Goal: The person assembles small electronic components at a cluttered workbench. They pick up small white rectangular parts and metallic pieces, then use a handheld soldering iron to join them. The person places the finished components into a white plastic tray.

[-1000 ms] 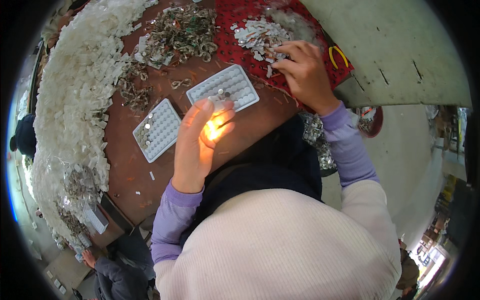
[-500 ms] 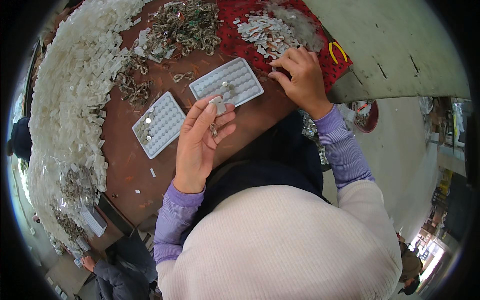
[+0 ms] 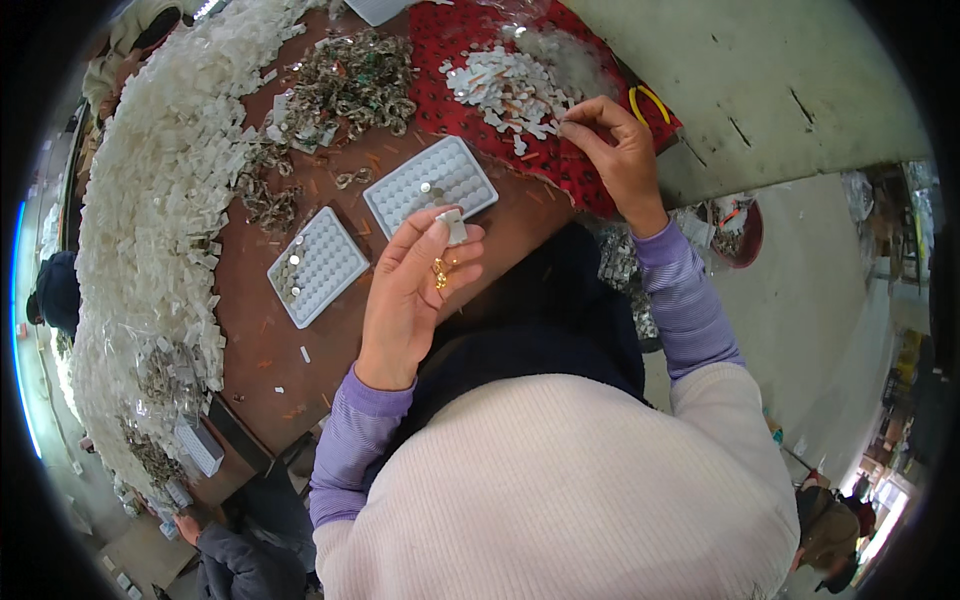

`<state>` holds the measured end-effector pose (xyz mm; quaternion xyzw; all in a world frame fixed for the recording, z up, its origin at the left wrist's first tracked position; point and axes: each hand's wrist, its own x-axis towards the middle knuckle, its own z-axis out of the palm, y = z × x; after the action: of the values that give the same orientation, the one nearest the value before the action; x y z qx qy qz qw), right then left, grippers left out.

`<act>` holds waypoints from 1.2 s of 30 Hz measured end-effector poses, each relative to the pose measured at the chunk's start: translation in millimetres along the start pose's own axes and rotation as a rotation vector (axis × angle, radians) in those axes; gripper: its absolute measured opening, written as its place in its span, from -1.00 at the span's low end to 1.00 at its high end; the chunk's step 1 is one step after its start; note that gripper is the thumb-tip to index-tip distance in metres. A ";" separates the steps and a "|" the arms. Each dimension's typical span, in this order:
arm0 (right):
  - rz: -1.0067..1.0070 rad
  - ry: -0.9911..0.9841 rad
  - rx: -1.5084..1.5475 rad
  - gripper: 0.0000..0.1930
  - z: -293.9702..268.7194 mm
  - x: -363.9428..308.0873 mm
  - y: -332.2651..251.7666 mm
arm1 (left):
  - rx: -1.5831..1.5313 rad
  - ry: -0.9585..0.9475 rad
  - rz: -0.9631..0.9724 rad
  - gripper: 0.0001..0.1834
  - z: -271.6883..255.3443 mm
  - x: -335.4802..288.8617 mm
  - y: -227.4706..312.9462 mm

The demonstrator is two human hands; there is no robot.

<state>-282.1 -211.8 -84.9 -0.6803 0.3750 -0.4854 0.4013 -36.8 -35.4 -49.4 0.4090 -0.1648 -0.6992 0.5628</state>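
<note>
My left hand (image 3: 408, 290) pinches a small white card (image 3: 453, 226) between thumb and fingers. A short gold-coloured chain (image 3: 440, 272) hangs against the fingers below it. My right hand (image 3: 622, 158) is at the near right edge of a heap of small white pieces (image 3: 505, 85), thumb and forefinger pressed together; what is between them, if anything, is too small to make out. Just beyond my left hand lies a white dimpled tray (image 3: 470, 178) with a few round silvery pieces. A second dimpled tray (image 3: 335, 262), to its left, holds several more along one side.
The heap lies on a red patterned cloth (image 3: 588, 190), near yellow-handled pliers (image 3: 652, 104). Tangled chains (image 3: 350, 85) are piled at the far side of the brown table (image 3: 290, 365). Clear plastic bags (image 3: 140, 240) cover the left. Another person's sleeve (image 3: 245, 560) shows at lower left.
My right hand has moved slightly right and down, staying pinched by the heap. The left hand, still holding the card, has shifted slightly right and turned, and the chain now shows gold.
</note>
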 end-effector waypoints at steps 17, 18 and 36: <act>-0.340 -0.098 -0.961 -0.80 118.0 264.2 54.2 | -0.071 0.065 0.102 -0.66 -40.6 -14.4 22.9; -0.272 -0.125 -1.003 -0.76 117.5 264.8 52.5 | -0.075 0.060 0.103 -0.67 -42.1 -14.8 23.5; -0.259 -0.204 -0.465 -0.88 22.8 -2.4 1.0 | 0.013 0.024 0.091 -0.66 -3.6 -13.5 -0.1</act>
<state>-260.9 -205.9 -91.4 -0.8417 0.3438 -0.3625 0.2049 -33.8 -22.1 -46.5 0.4131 -0.1810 -0.6667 0.5933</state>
